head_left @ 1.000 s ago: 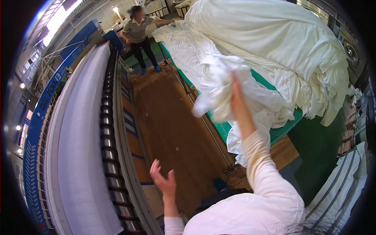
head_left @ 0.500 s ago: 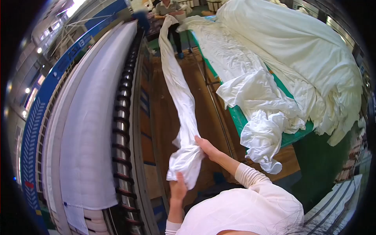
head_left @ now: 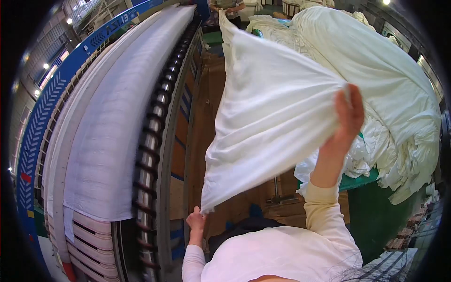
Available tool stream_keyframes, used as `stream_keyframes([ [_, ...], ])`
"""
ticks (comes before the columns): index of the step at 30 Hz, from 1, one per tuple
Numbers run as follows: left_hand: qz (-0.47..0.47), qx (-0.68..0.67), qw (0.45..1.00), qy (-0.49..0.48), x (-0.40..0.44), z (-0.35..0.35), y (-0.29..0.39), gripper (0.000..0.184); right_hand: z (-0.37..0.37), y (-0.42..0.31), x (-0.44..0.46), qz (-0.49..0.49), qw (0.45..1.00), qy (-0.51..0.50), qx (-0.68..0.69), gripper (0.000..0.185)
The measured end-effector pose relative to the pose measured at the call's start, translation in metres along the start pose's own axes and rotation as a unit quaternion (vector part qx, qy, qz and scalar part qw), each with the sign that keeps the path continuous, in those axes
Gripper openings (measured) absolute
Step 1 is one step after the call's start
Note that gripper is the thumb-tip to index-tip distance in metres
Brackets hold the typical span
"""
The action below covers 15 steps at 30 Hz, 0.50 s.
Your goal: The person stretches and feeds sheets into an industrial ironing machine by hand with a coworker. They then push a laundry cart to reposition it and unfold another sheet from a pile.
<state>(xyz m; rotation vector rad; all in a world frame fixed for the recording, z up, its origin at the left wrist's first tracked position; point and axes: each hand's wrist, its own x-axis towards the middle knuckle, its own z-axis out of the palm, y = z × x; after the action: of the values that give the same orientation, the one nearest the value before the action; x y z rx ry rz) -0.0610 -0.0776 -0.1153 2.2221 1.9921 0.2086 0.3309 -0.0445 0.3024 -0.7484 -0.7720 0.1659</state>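
Observation:
A white sheet (head_left: pixel 268 108) is stretched in front of me, its near edge spread between my two hands. My left hand (head_left: pixel 196 219) is low, beside the machine's side, closed on one corner. Raised high at the right, my right hand (head_left: pixel 348 113) grips the other part of the edge; its fingers are slightly blurred. From there the sheet narrows toward the far end, where a co-worker's hands (head_left: pixel 229 9) are at its end. Folds fan out from my right hand across the cloth.
At left runs a long ironing machine with a blue frame (head_left: pixel 44 108), a flat white cloth (head_left: pixel 108 127) on its belts and a spiral-wound roller (head_left: pixel 152 127). A heap of white linen (head_left: pixel 376 70) covers the green table (head_left: pixel 359 181) at right. Brown flooring (head_left: pixel 206 108) lies between.
The bunched, twisted sheet has opened into a broad spread. My right hand has swung up and to the right, while my left has moved slightly left. The cloth on the machine has advanced away from me.

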Motion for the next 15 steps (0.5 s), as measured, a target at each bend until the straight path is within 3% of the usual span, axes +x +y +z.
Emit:
stream_keyframes([
  [1, -0.086, -0.021, 0.991, -0.105, 0.004, 0.003, 0.005, 0.065, 0.01, -0.018, -0.005, -0.044, 0.998, 0.036, -0.008, 0.013],
  [3, -0.094, 0.004, 0.985, -0.142, 0.005, -0.022, 0.031, 0.083, 0.01, -0.032, -0.009, 0.017, 0.997, -0.016, 0.068, 0.016],
  [4, -0.097, 0.018, 0.982, -0.159, 0.008, -0.04, 0.047, 0.093, 0.014, -0.03, -0.017, 0.022, 0.999, -0.011, 0.028, 0.016],
  [6, 0.047, -0.193, 0.979, -0.054, 0.026, -0.065, 0.079, 0.107, 0.024, -0.018, -0.038, 0.05, 0.998, -0.038, -0.024, 0.016],
  [8, 0.167, -0.386, 0.904, 0.072, 0.037, -0.129, 0.148, 0.107, 0.029, 0.002, -0.064, 0.111, 0.984, -0.135, -0.026, 0.017],
  [9, 0.215, -0.42, 0.873, 0.125, 0.038, -0.158, 0.178, 0.098, 0.034, 0.01, -0.079, 0.154, 0.966, -0.2, -0.049, 0.018],
  [10, 0.265, -0.446, 0.837, 0.174, 0.039, -0.188, 0.208, 0.088, 0.04, 0.017, -0.092, 0.136, 0.953, -0.249, -0.108, 0.019],
  [11, 0.287, -0.466, 0.811, 0.208, 0.045, -0.199, 0.231, 0.086, 0.045, 0.036, -0.115, 0.199, 0.947, -0.249, -0.045, 0.021],
  [12, 0.28, -0.494, 0.794, 0.217, 0.057, -0.192, 0.241, 0.084, 0.046, 0.049, -0.131, 0.13, 0.942, -0.283, -0.123, 0.023],
  [13, 0.243, -0.546, 0.776, 0.202, 0.073, -0.175, 0.246, 0.082, 0.049, 0.051, -0.143, 0.207, 0.916, -0.323, -0.116, 0.024],
  [15, 0.132, -0.691, 0.705, 0.087, 0.097, -0.138, 0.237, 0.077, 0.043, 0.061, -0.149, 0.149, 0.874, -0.432, -0.166, 0.025],
])
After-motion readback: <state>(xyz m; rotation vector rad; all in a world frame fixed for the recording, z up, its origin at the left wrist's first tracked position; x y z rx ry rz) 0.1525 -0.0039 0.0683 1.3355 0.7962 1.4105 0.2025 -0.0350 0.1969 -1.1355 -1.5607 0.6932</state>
